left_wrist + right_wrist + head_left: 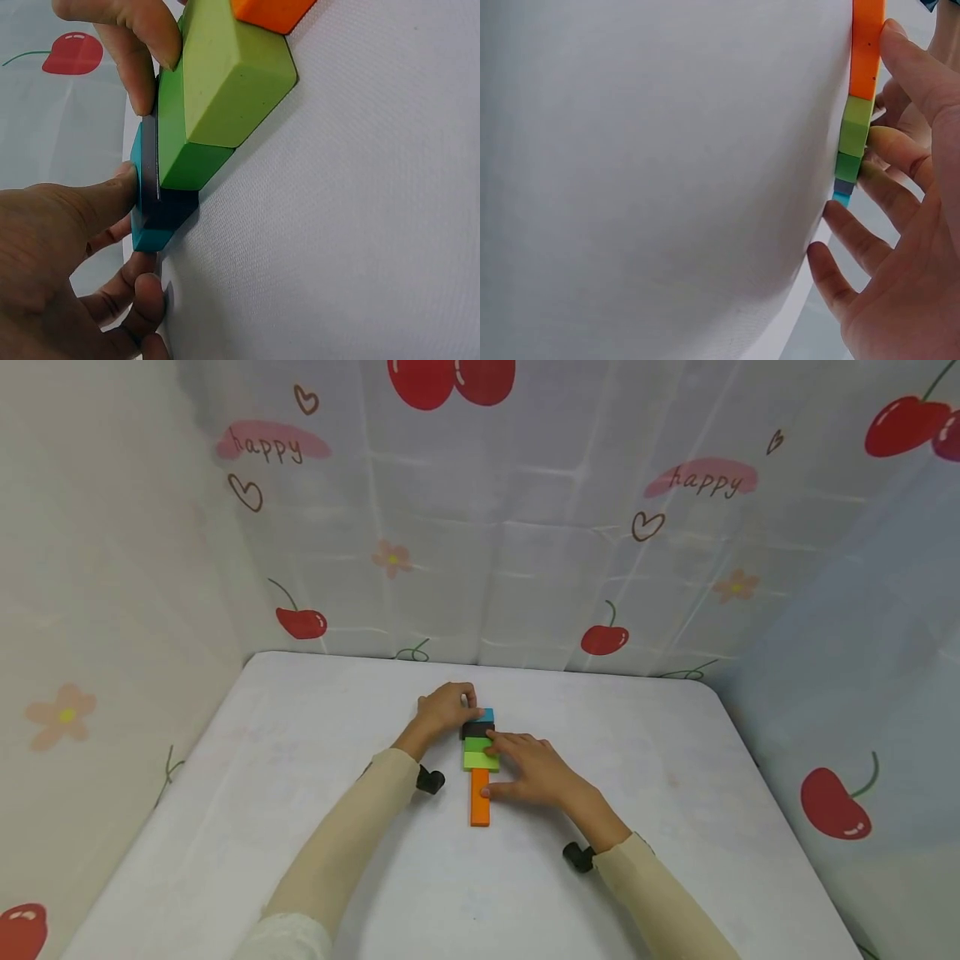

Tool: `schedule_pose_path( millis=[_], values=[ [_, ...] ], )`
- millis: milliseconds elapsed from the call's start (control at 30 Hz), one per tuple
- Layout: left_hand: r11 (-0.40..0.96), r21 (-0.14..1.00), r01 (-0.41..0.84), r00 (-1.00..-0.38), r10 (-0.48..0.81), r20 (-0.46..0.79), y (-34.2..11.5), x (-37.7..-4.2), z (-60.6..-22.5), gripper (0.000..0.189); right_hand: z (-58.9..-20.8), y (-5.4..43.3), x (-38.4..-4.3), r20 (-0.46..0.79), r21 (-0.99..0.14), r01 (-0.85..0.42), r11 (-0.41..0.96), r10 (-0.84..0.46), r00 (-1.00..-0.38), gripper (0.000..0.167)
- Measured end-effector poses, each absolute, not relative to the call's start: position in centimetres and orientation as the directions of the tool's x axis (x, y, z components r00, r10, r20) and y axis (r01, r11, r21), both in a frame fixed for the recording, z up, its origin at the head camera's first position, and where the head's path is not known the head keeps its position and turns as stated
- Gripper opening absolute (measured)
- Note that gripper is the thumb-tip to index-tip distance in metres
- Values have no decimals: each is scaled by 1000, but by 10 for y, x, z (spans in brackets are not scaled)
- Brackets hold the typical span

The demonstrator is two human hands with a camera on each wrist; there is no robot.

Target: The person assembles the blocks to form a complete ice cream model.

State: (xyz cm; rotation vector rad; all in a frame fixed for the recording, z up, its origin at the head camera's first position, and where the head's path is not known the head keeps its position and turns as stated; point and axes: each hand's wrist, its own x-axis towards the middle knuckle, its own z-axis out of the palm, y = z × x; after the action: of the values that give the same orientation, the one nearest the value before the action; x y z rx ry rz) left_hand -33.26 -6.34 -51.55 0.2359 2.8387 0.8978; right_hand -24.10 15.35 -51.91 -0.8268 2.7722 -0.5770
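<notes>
Flat coloured blocks lie in a line on the white table. Farthest is a blue block (487,715), followed by a black block (478,732), a green block (476,745) and a light green block (480,762). A long orange block (479,812) points toward me at the near end. My left hand (444,707) pinches the blue block, its thumb on top and fingers curled at the far edge, as the left wrist view shows. My right hand (538,770) lies along the right side, thumb touching the orange block and fingertips on the green ones, fingers loosely spread.
The white table (637,743) extends on both sides of the row. Behind it hangs a pale curtain (517,577) printed with cherries, hearts and flowers. Dark wrist devices show beside the left cuff (431,780) and the right cuff (578,857).
</notes>
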Motion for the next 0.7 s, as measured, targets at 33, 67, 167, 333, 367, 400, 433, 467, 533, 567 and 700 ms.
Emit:
schedule_pose_path(
  millis=[33,67,167,333,367,400,433,467,533,567,700],
  values=[
    [807,581,104,-975,199,-102,-64,-333,-516,22,-519,153,-241,-72,-418,-485,768,-560,-825,66],
    [807,581,106,-973,204,-106,-64,-333,-516,21,-519,153,-241,-69,-421,-486,766,-562,-825,66],
    [803,586,108,-969,217,-118,-64,-335,-517,18,-518,152,-240,-67,-423,-487,764,-562,-824,66],
    [803,585,116,-967,226,-118,-63,-337,-516,16,-515,153,-241,-73,-427,-480,766,-558,-827,67],
    [803,585,117,-967,225,-116,-63,-337,-515,16,-515,153,-241,-74,-430,-478,766,-558,-827,66],
    [804,583,115,-968,224,-118,-63,-337,-515,16,-515,153,-241,-74,-433,-477,765,-557,-827,66],
    [806,581,113,-968,222,-119,-62,-336,-515,16,-515,153,-241,-73,-438,-475,764,-557,-828,66],
    [807,580,113,-968,221,-118,-62,-335,-515,16,-515,153,-241,-76,-435,-474,765,-556,-828,66],
    [804,584,112,-967,224,-123,-62,-334,-515,17,-516,154,-241,-80,-435,-471,768,-554,-829,65],
    [802,587,113,-966,227,-125,-61,-333,-516,17,-516,154,-240,-84,-432,-469,770,-552,-829,65],
    [799,590,116,-964,233,-126,-59,-331,-517,18,-517,155,-238,-93,-425,-468,775,-552,-829,65]
  ],
)
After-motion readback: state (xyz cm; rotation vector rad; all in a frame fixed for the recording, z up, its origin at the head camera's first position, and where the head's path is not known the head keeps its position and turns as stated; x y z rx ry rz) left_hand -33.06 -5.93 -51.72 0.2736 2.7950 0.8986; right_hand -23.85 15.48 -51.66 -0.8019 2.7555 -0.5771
